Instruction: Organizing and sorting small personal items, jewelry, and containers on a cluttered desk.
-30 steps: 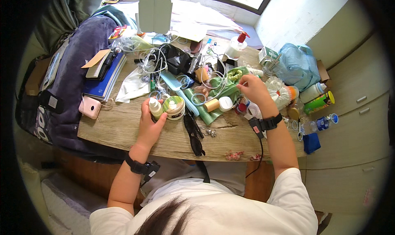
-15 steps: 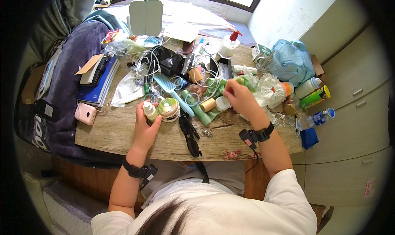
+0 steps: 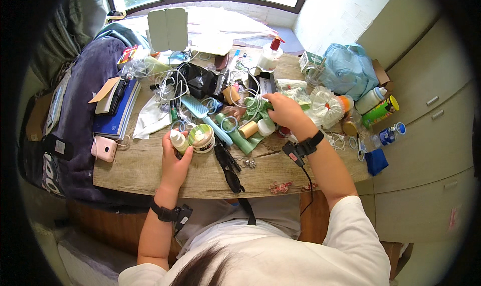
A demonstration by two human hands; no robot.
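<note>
On the cluttered wooden table (image 3: 145,168), a small bottle (image 3: 179,141) is grasped near left by the left hand (image 3: 174,166), while green plastic (image 3: 256,108), centre, is overlapped by the right hand (image 3: 290,114), whose grip cannot be told.

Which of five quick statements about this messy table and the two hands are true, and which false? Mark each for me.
1. The left hand holds a small bottle. True.
2. The blue notebook lies right of the sunglasses. False: the blue notebook lies left of the sunglasses.
3. The sunglasses lie near the front edge of the table. True.
4. The large pump bottle's pump is green. False: the pump bottle has a red one.
5. The light-blue comb lies left of the right hand. True.
</note>
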